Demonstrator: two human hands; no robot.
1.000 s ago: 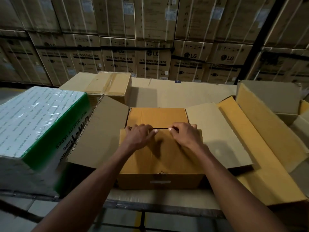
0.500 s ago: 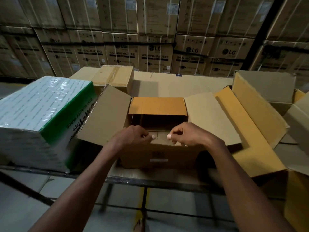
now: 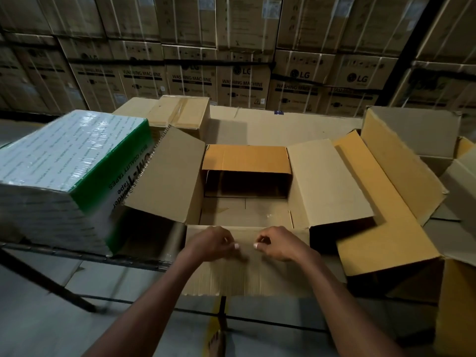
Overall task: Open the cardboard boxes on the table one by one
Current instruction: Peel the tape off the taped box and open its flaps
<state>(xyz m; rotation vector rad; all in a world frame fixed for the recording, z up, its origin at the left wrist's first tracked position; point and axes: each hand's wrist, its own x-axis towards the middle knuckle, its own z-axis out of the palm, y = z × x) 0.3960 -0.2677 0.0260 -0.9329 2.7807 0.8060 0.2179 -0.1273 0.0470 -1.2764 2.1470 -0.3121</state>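
Both hands are seen at the near edge of the tabletop point(image 3: 257, 130), where the near flap point(image 3: 247, 269) of the open cardboard box point(image 3: 244, 212) is folded down toward the person. This flap is pinched by the left hand point(image 3: 213, 243) and the right hand point(image 3: 280, 243), fingers curled, thumbs close together and apart by a small gap. Side flaps are spread left and right, and the far flap point(image 3: 246, 158) is stood up behind the bare inside. A wrapped carton of tapes point(image 3: 64, 171) is set at the left edge, opened boxes point(image 3: 401, 176) at the right edge. A taped shut box point(image 3: 180, 112) is placed toward the far left corner. Stacked washing machine cartons point(image 3: 242, 83) are ranged beyond the far edge.
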